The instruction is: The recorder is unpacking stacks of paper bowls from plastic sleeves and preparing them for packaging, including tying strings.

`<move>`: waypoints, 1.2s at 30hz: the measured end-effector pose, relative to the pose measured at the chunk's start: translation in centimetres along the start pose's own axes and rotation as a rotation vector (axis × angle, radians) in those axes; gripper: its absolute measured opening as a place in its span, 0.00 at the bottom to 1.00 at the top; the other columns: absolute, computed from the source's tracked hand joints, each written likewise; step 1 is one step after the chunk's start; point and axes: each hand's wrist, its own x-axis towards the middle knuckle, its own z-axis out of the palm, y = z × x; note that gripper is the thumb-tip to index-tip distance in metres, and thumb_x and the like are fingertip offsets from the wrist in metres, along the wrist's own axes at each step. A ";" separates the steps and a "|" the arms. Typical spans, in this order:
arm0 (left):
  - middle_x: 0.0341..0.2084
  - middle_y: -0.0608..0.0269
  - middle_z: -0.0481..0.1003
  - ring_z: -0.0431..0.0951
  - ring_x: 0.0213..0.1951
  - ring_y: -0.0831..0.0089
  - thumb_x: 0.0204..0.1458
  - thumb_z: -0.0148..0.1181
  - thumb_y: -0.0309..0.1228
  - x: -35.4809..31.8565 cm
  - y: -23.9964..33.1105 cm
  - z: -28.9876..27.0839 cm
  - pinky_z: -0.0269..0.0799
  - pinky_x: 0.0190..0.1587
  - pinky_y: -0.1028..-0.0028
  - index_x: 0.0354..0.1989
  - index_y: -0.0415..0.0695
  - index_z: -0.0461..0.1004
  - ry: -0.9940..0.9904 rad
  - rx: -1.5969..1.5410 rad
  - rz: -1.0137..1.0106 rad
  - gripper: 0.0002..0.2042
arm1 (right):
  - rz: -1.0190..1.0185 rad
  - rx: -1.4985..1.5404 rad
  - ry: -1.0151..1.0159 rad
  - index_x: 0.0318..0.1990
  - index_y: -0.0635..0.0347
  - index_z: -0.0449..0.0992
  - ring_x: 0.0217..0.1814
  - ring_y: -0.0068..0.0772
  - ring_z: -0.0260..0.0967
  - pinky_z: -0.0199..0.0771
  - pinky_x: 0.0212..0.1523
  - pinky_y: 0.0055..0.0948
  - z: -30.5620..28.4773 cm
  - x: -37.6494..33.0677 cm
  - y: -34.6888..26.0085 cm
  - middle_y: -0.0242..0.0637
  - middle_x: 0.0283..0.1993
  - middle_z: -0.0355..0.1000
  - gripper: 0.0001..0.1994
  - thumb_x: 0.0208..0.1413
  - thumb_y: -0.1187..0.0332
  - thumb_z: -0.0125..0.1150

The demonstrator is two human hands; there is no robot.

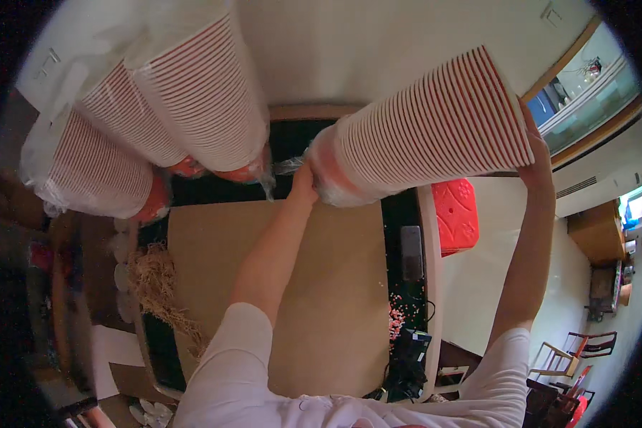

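Slanting lengthwise, the cup stack (431,121) points its wide end upper-right.

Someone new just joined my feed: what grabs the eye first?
A big stack of red-striped cups slants across the upper right, left hand at its narrow end, right hand at its wide end. Three plastic-wrapped stacks crowd the upper left. A bright red stool sits right of the table.
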 end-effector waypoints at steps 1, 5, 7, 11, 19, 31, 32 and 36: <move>0.46 0.62 0.69 0.69 0.47 0.68 0.56 0.45 0.40 -0.6 -0.1 0.1 0.64 0.50 0.70 0.48 0.44 0.67 -0.025 -0.029 0.020 0.17 | 0.000 0.003 -0.002 0.62 0.61 0.53 0.54 0.33 0.64 0.67 0.50 0.27 -0.1 -0.4 0.1 0.43 0.58 0.61 0.33 0.44 0.75 0.49; 0.46 0.61 0.70 0.68 0.47 0.68 0.56 0.44 0.36 -2.8 0.6 -1.4 0.63 0.51 0.70 0.50 0.42 0.66 -0.016 -0.082 0.092 0.17 | -0.261 -0.331 -0.048 0.62 0.56 0.54 0.57 0.32 0.60 0.61 0.57 0.32 -3.5 -1.4 1.4 0.39 0.59 0.60 0.32 0.47 0.65 0.52; 0.42 0.63 0.70 0.69 0.44 0.69 0.56 0.44 0.36 -4.5 1.4 -1.9 0.65 0.48 0.71 0.48 0.42 0.67 -0.012 -0.063 0.133 0.15 | -0.185 -0.188 -0.027 0.62 0.56 0.55 0.57 0.33 0.60 0.61 0.56 0.33 -8.3 -4.0 3.0 0.39 0.59 0.60 0.31 0.47 0.65 0.52; 0.33 0.68 0.71 0.69 0.33 0.73 0.55 0.45 0.36 -9.9 1.9 -1.9 0.66 0.38 0.73 0.41 0.44 0.69 -0.032 -0.196 0.157 0.11 | -0.039 0.041 0.063 0.60 0.56 0.57 0.57 0.34 0.60 0.61 0.56 0.34 -19.2 -9.0 3.3 0.38 0.59 0.60 0.29 0.48 0.63 0.52; 0.39 0.55 0.72 0.71 0.39 0.68 0.57 0.45 0.38 -27.2 14.7 -15.1 0.66 0.42 0.73 0.47 0.33 0.67 0.475 0.796 1.152 0.19 | 0.379 0.625 0.093 0.57 0.55 0.60 0.57 0.36 0.61 0.62 0.56 0.35 0.5 -16.6 15.2 0.36 0.59 0.61 0.25 0.50 0.60 0.51; 0.46 0.46 0.69 0.68 0.49 0.51 0.50 0.49 0.50 -46.1 28.2 -12.6 0.61 0.53 0.64 0.49 0.38 0.68 1.192 1.692 1.103 0.27 | 0.670 1.816 -0.470 0.50 0.58 0.67 0.50 0.37 0.67 0.70 0.49 0.40 40.7 -32.5 35.7 0.35 0.49 0.69 0.22 0.52 0.54 0.52; 0.46 0.46 0.69 0.68 0.49 0.51 0.50 0.49 0.50 -46.0 28.6 -13.6 0.61 0.53 0.64 0.49 0.38 0.68 1.213 1.701 1.113 0.27 | 0.771 1.959 -0.450 0.50 0.58 0.68 0.51 0.37 0.67 0.71 0.48 0.38 43.5 -33.7 35.3 0.35 0.49 0.69 0.21 0.53 0.55 0.51; 0.38 0.48 0.72 0.70 0.43 0.50 0.51 0.48 0.43 -43.4 29.0 -15.7 0.65 0.45 0.59 0.39 0.37 0.71 1.252 2.087 1.286 0.19 | 0.925 1.944 -0.137 0.50 0.58 0.68 0.54 0.38 0.65 0.69 0.50 0.41 48.2 -35.5 35.4 0.36 0.51 0.69 0.20 0.54 0.56 0.49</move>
